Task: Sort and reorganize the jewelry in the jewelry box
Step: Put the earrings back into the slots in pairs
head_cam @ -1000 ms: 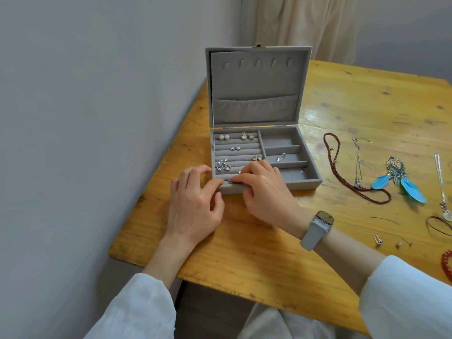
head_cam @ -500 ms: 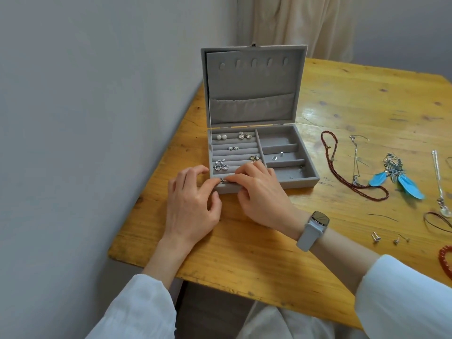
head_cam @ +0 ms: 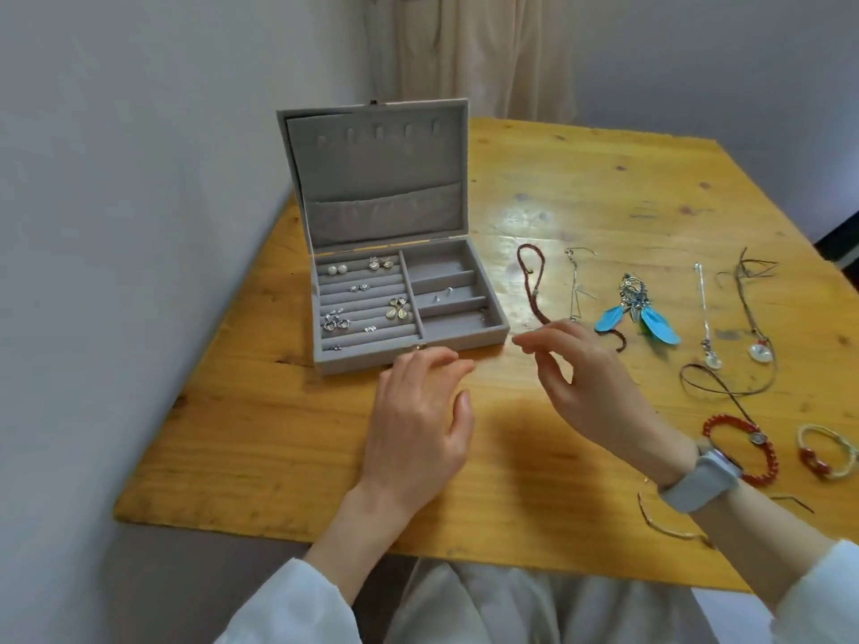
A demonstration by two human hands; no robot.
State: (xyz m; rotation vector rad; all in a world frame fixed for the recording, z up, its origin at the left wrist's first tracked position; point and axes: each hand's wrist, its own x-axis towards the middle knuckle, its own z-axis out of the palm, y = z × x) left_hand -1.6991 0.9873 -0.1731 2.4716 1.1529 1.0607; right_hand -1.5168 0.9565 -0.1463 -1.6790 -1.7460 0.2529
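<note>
Both hands empty and loosely open, left hand [head_cam: 418, 411] at the front wall of the open jewelry box [head_cam: 409, 360], right hand [head_cam: 585, 383] drifting right of it: pinch the red bead strand [head_cam: 530, 281] mid-length, I'd say, so it won't tangle.

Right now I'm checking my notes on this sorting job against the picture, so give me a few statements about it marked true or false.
1. The jewelry box lid stands open. True.
2. The blue feather earrings lie inside the box. False: they lie on the table, right of it.
3. The right hand grips the red bead bracelet. False: it hovers empty, the bracelet lies apart.
4. Two pearl studs sit in the box's far left row. True.
</note>
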